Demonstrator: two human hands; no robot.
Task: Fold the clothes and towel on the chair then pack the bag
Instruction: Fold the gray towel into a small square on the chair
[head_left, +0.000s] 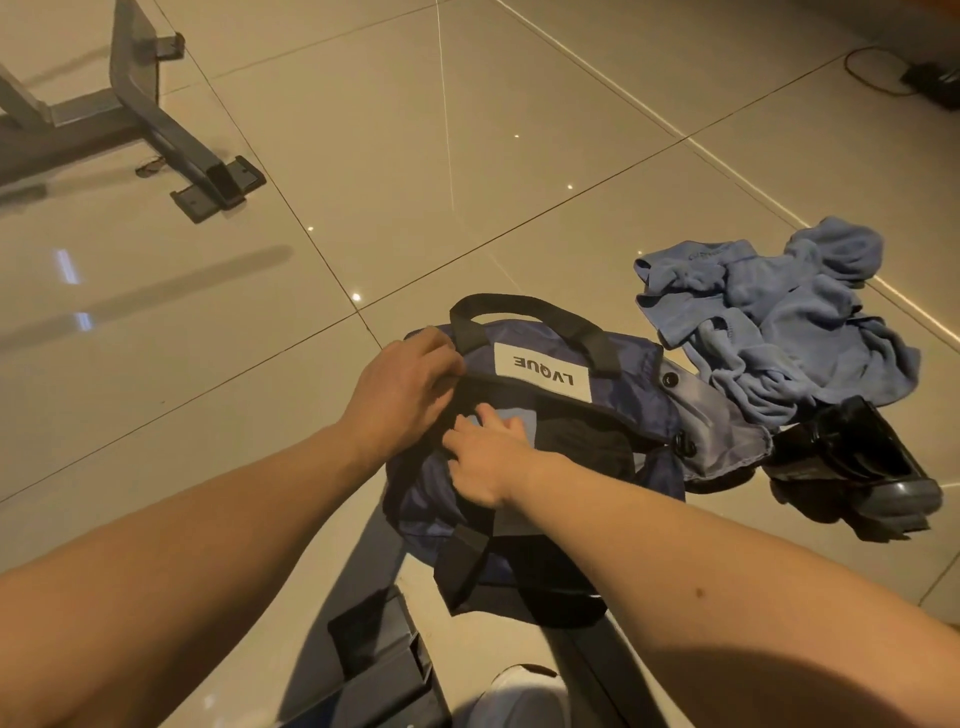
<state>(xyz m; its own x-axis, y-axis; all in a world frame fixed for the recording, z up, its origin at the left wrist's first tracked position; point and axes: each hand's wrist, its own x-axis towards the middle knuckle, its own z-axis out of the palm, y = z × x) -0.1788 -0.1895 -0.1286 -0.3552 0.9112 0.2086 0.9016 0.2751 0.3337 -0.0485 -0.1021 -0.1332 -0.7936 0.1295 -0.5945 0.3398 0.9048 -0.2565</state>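
Two hands work at the navy bag (631, 384): the left hand (410, 384) grips its rim at 10 o'clock, the right hand (488, 457) rests with straight fingers on the blue cloth (519, 423) inside, and the towel (779, 322) lies crumpled at 2 o'clock.

Bag (571, 364) set mid-floor (363, 156), towel (779, 322) and bottle (857, 467) to its right.
The towel is heaped on the floor right of and behind the bag; the bottle is laid on its side before the towel, just beside the bag. A metal frame (156, 130) is set well behind, to the left. The left hand (410, 389) is placed on the bag's rim, the right hand (488, 457) in its opening.
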